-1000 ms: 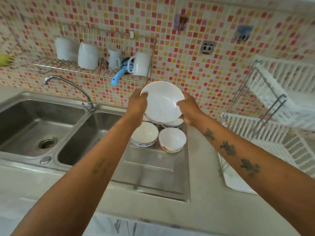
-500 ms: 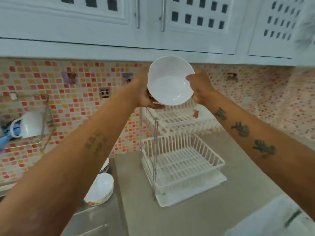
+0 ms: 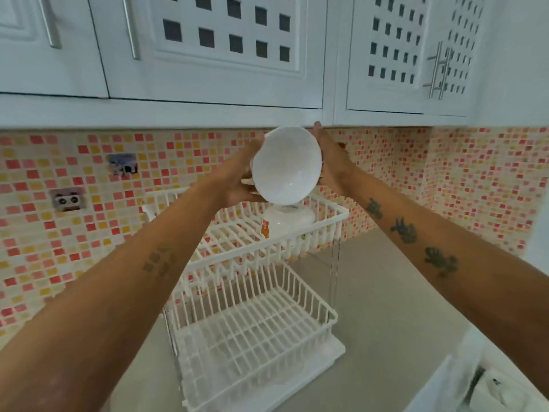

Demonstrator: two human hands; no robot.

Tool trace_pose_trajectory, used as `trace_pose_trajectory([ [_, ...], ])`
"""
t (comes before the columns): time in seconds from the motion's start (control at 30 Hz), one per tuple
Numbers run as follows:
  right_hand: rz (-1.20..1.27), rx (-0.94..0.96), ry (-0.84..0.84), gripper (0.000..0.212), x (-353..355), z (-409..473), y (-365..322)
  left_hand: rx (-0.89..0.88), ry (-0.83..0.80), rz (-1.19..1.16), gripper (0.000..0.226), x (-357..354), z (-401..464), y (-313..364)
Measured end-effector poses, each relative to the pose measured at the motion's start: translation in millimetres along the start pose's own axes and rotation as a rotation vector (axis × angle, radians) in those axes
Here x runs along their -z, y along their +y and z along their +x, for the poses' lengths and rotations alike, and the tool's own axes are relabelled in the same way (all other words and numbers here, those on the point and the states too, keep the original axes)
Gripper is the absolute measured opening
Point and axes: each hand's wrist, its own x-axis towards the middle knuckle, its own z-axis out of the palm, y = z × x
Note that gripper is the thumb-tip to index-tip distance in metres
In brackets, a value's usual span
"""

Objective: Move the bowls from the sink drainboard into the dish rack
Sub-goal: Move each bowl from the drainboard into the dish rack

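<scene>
I hold a plain white bowl in both hands, tipped so its inside faces me, just above the top tier of the white two-tier dish rack. My left hand grips its left and lower edge. My right hand presses against its right side with fingers stretched upward. Directly under the held bowl, another white bowl with an orange pattern lies upside down in the top tier. The rack's lower tier holds nothing. The sink drainboard is out of view.
White wall cabinets hang low, right above the held bowl. Pink and orange mosaic tiles with a socket cover the wall. The grey counter surrounds the rack. A white object sits at the bottom right.
My view swung right from the sink to the dish rack. Both hands carried the white bowl over and now hold it lower, just above the rack's top tier, tipped more upright.
</scene>
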Motion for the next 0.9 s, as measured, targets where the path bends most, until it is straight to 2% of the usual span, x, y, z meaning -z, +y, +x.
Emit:
trace_pose_trajectory([
  [0.1,-0.023,-0.04,0.031,0.058,7,25,14,-0.113,0.095,0.274,0.058,-5,17,-8],
  [0.2,-0.014,-0.07,0.097,0.041,5,45,26,-0.24,0.186,0.454,0.055,-8,33,-22],
  [0.27,-0.054,-0.073,0.122,0.032,2,57,35,-0.329,0.223,0.613,0.062,-8,42,-32],
  [0.43,-0.236,-0.141,0.022,0.035,-2,75,67,-0.436,0.23,1.077,0.082,-11,57,-63],
  [0.53,-0.257,-0.142,-0.003,0.045,-2,82,81,-0.443,0.213,1.164,0.086,-15,60,-74],
  [0.7,-0.328,-0.156,-0.05,0.018,-4,81,92,-0.406,0.199,1.181,0.088,-20,58,-83],
  [0.9,-0.347,-0.263,-0.049,0.032,-5,82,102,-0.423,0.168,1.274,0.089,-29,58,-95],
])
